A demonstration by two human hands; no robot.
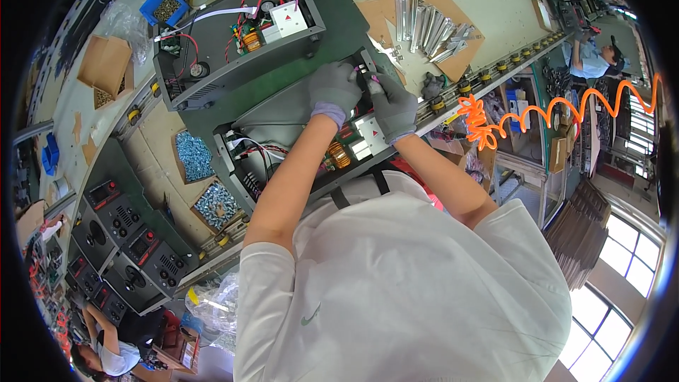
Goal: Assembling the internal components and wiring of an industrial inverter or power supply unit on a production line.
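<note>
In front of me lies an open dark metal chassis (pixel 244 191) with a circuit board, a copper-wound coil (pixel 339 155) and wires inside. My left hand (pixel 336 88), in a grey glove, is closed at the chassis's far right corner. Beside it my right hand (pixel 394 107), gloved alike, has its fingers bent together at the same corner. Small pink-purple bits show at the fingertips; what the fingers hold is too small to make out. A second open chassis (pixel 233 71) stands beyond, with red wires and a white plate (pixel 288 21) bearing a red triangle.
Boxes of blue-and-silver fittings (pixel 194 157) lie left; a blue bin of screws (pixel 166 6) sits farther back. Metal strips (pixel 424 25) rest on cardboard at the far right. An orange coiled hose (pixel 552 113) hangs right. Finished-looking panelled units (pixel 124 233) stand left. Co-workers (pixel 117 354) work nearby.
</note>
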